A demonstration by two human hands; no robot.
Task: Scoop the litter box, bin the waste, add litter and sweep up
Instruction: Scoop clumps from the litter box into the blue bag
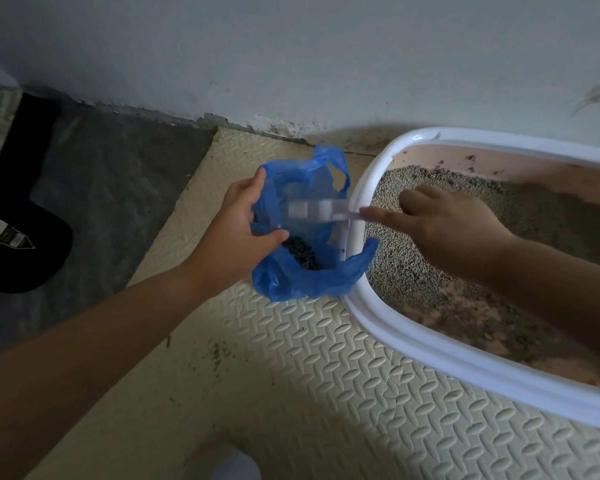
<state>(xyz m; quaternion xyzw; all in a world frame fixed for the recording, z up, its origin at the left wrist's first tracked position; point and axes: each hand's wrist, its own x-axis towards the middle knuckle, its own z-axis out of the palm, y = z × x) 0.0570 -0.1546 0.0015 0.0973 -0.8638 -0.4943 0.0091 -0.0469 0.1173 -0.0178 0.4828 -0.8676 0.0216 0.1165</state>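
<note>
One bag (pixel 305 282), one scoop (pixel 338 212), one box (pixel 430 344)

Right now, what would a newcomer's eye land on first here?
The bright blue bag, mid-frame on the mat, held open by the left hand. Next, the right hand holding a white scoop over the bag's mouth, dark waste already inside. Right of them sits the white-rimmed litter box, its litter patchy.

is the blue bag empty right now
No, dark litter clumps lie in the bottom of the blue bag, which the left hand holds open while the right hand holds the scoop over it.
</note>
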